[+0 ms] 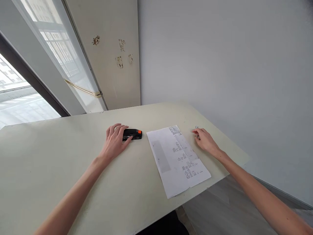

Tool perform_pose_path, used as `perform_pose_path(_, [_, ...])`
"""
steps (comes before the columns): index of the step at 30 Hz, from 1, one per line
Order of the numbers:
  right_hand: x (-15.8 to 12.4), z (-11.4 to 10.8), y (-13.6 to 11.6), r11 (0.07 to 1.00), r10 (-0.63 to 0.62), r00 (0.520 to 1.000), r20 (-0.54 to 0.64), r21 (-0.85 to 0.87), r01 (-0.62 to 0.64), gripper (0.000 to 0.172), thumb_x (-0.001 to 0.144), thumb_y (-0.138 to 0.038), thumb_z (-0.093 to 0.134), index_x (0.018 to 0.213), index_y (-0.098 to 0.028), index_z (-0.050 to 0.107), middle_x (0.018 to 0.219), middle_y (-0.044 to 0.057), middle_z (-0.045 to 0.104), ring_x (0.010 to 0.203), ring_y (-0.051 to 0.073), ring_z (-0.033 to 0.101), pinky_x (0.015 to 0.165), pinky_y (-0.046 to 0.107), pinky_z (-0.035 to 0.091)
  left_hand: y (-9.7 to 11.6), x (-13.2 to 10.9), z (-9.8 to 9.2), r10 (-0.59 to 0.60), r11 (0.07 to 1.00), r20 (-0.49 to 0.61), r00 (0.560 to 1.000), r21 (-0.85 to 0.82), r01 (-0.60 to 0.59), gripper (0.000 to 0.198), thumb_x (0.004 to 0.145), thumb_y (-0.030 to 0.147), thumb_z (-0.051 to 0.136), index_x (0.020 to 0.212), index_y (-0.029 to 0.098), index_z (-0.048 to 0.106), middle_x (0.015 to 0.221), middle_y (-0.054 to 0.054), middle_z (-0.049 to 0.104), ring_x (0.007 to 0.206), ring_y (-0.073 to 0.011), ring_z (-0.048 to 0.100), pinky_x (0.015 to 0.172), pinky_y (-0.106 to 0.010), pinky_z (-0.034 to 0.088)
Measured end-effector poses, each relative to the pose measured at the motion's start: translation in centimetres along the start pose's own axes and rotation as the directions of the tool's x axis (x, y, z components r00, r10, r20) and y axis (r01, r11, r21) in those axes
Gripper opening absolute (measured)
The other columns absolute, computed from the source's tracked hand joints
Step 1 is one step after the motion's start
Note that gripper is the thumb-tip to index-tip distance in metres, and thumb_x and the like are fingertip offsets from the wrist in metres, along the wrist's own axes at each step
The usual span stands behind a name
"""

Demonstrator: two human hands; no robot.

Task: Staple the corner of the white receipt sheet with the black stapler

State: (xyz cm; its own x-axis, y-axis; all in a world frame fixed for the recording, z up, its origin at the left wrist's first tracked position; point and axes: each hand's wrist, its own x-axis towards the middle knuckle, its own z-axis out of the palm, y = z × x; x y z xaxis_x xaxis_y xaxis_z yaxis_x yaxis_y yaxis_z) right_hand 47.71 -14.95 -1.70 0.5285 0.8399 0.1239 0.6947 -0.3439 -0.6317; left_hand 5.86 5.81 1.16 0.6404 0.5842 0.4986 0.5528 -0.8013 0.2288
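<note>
My left hand [115, 138] rests around the left end of a black stapler [133, 133] with an orange patch at its right end. The thumb lies along the stapler's near side and the fingers reach over its far side. Between my hands lies a stack of white printed paper sheets [171, 163], edges slightly uneven, with a grey block on the left. To the right of the paper, my right hand [205, 140] is low over the table with its fingers curled together. Small silvery bits [197, 127] show at those fingertips, too small and too covered to name.
The pale table [97, 189] has a rounded far corner by a grey wall [220, 58]. Behind it stands a worn cream cabinet side [117, 81] beside a glossy door with a curved handle [83, 89]. Its near edge runs just below the paper.
</note>
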Motion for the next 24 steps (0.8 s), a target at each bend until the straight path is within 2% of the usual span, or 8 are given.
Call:
perform_pose_path(4, [-1.0, -0.3, -0.8, 0.988, -0.065, 0.998, -0.026, -0.142, 0.06, 0.033, 0.089, -0.031, 0.058, 0.119, -0.022, 0.067, 0.135, 0.017, 0.061, 0.135, 0.04, 0.054, 0.107, 0.058, 0.051, -1.6, 0.2, -0.9, -0.021, 0.999, 0.126, 0.992, -0.034, 0.026, 0.041, 0.105, 0.053, 0.048, 0.133, 0.024, 0.059, 0.124, -0.01, 0.07, 0.117, -0.0318, 0.062, 0.104, -0.047, 0.046])
perform_pose_path(7, [-3.7, 0.0, -2.1, 0.975, -0.133, 0.991, -0.007, -0.178, 0.13, 0.038, 0.097, -0.041, 0.054, 0.131, -0.025, 0.063, 0.145, 0.013, 0.059, 0.141, 0.037, 0.051, 0.114, 0.058, 0.048, -1.8, 0.1, -1.5, -0.116, 0.987, 0.185, 0.976, -0.088, 0.134, 0.041, 0.105, 0.057, 0.046, 0.129, 0.027, 0.061, 0.123, -0.007, 0.071, 0.103, -0.0278, 0.067, 0.089, -0.04, 0.051])
perform_pose_path(10, [-7.4, 0.9, -3.4, 0.955, -0.225, 0.966, 0.129, -0.169, 0.245, 0.048, 0.107, -0.053, 0.045, 0.149, -0.032, 0.053, 0.162, 0.007, 0.05, 0.15, 0.033, 0.046, 0.12, 0.057, 0.046, -1.4, -0.4, -2.4, -0.195, 0.968, 0.243, 0.95, -0.107, 0.226, 0.043, 0.103, 0.061, 0.047, 0.125, 0.028, 0.063, 0.123, -0.005, 0.072, 0.088, -0.0244, 0.068, 0.076, -0.036, 0.051])
perform_pose_path(14, [-11.0, 2.7, -4.0, 0.926, -0.296, 0.897, 0.328, -0.133, 0.354, 0.061, 0.109, -0.057, 0.04, 0.166, -0.037, 0.032, 0.177, -0.001, 0.027, 0.163, 0.03, 0.024, 0.129, 0.056, 0.035, -0.8, -1.8, -3.8, -0.239, 0.957, 0.259, 0.936, -0.1, 0.272, 0.046, 0.1, 0.066, 0.049, 0.122, 0.029, 0.065, 0.121, -0.004, 0.073, 0.086, -0.0244, 0.069, 0.075, -0.035, 0.051])
perform_pose_path(17, [-11.7, 3.8, -4.0, 0.908, -0.318, 0.878, 0.356, -0.151, 0.39, 0.064, 0.11, -0.056, 0.038, 0.169, -0.035, 0.027, 0.178, -0.002, 0.02, 0.165, 0.028, 0.015, 0.133, 0.057, 0.025, -0.7, -3.4, -4.6, -0.267, 0.949, 0.245, 0.932, -0.099, 0.298, 0.047, 0.098, 0.068, 0.052, 0.122, 0.031, 0.066, 0.121, -0.003, 0.073, 0.077, -0.0222, 0.067, 0.076, -0.035, 0.051])
perform_pose_path(20, [-11.6, 4.4, -3.9, 0.897, -0.335, 0.883, 0.328, -0.175, 0.405, 0.063, 0.111, -0.056, 0.037, 0.169, -0.035, 0.028, 0.178, -0.003, 0.02, 0.165, 0.027, 0.015, 0.134, 0.056, 0.023, -0.6, -5.1, -4.8, -0.341, 0.921, 0.236, 0.91, -0.108, 0.373, 0.052, 0.094, 0.07, 0.057, 0.125, 0.03, 0.065, 0.117, -0.003, 0.075, 0.064, -0.0189, 0.062, 0.074, -0.036, 0.052])
perform_pose_path(22, [-11.5, 4.6, -3.9, 0.893, -0.344, 0.885, 0.313, -0.181, 0.411, 0.062, 0.111, -0.055, 0.037, 0.169, -0.035, 0.029, 0.177, -0.003, 0.021, 0.164, 0.026, 0.016, 0.134, 0.055, 0.024, -0.5, -6.2, -4.7, -0.389, 0.897, 0.242, 0.889, -0.121, 0.425, 0.055, 0.091, 0.07, 0.061, 0.127, 0.029, 0.063, 0.113, -0.004, 0.075, 0.071, -0.0216, 0.065, 0.074, -0.036, 0.053])
perform_pose_path(24, [-11.6, 4.7, -3.8, 0.892, -0.349, 0.885, 0.307, -0.182, 0.415, 0.061, 0.111, -0.055, 0.037, 0.169, -0.036, 0.029, 0.177, -0.004, 0.022, 0.164, 0.026, 0.017, 0.134, 0.056, 0.025, -0.4, -7.0, -4.3, -0.416, 0.882, 0.243, 0.876, -0.126, 0.454, 0.054, 0.089, 0.069, 0.064, 0.121, 0.026, 0.065, 0.109, -0.005, 0.074, 0.085, -0.0259, 0.068, 0.076, -0.036, 0.053])
